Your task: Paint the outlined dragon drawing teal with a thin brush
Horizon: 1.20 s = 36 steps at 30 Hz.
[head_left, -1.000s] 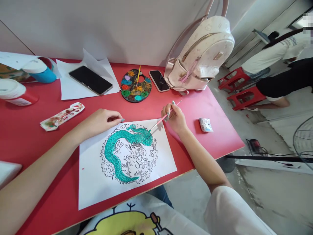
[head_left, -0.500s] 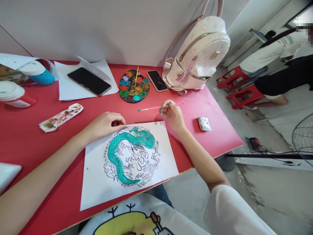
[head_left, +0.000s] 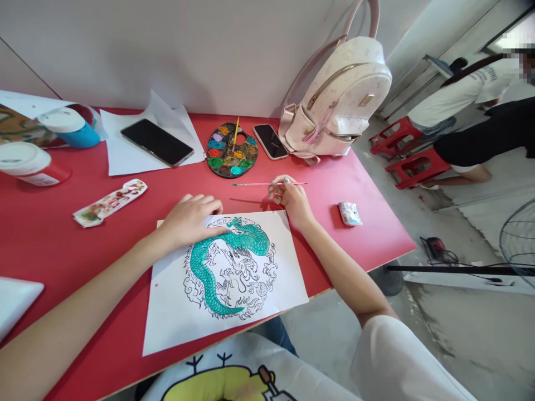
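A sheet of white paper [head_left: 167,312] with a line-drawn dragon [head_left: 203,273] lies near the table's front edge. The dragon's body is painted teal; its head and the surrounding clouds are uncoloured. Across the sheet's upper left edge rests my left hand [head_left: 194,218], fingers stretched out and thumb apart on the paper. My right hand [head_left: 289,196] pinches a thin pink-handled paintbrush [head_left: 259,184] just above the table, beyond the paper's upper right corner. Its dark green tip points left. Past the brush sits a paint palette [head_left: 225,171] of many colours, with a yellow-handled brush [head_left: 236,132] lying on it.
Phones [head_left: 156,142] [head_left: 271,141], a backpack [head_left: 334,106] and paint jars [head_left: 69,127] [head_left: 25,161] line the back of the red table [head_left: 104,267]. A paint-stained strip [head_left: 111,203] lies left, a small packet [head_left: 350,214] right. People sit on red stools [head_left: 418,167] beyond.
My left hand has slid further onto the paper, its thumb now spread over the painted body. My right hand and the brush have shifted slightly towards me and left.
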{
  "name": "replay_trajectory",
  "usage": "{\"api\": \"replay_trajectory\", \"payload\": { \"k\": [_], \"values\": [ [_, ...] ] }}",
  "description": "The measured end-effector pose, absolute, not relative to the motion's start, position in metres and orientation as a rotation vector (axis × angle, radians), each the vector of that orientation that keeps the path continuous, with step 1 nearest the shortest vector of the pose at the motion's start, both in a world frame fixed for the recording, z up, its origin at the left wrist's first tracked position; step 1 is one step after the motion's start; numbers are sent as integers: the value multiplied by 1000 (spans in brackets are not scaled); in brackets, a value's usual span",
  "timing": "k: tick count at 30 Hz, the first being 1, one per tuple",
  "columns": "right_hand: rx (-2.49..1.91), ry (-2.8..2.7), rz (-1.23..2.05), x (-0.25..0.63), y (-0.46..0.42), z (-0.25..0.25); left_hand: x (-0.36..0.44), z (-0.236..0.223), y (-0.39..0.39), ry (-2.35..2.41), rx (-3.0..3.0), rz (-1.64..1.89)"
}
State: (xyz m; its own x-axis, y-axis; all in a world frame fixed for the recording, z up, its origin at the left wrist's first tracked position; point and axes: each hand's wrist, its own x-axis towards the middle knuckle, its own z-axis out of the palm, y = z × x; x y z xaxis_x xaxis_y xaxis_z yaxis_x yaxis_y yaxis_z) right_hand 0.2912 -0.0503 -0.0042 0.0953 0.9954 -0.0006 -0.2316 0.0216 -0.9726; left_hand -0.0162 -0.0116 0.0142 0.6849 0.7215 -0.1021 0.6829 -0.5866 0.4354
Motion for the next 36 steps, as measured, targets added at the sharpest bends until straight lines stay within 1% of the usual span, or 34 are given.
{"api": "replay_trajectory", "payload": {
  "k": [8,23,27,31,36],
  "values": [
    [-1059,-988,1223,293,-49,-7,-17,13,-13,1067,2479,145],
    [-1031,-994,1211,293,-51,-8,-28,14,0,928,2310,187],
    [-1130,-1090,1063,293,-53,-7,-31,9,2,876,2319,289],
    [-1148,-1381,841,294,-54,-7,-32,5,1,887,2308,347],
    [-1127,-1643,733,295,-53,-12,-31,7,-1,900,2294,346]
  ]
}}
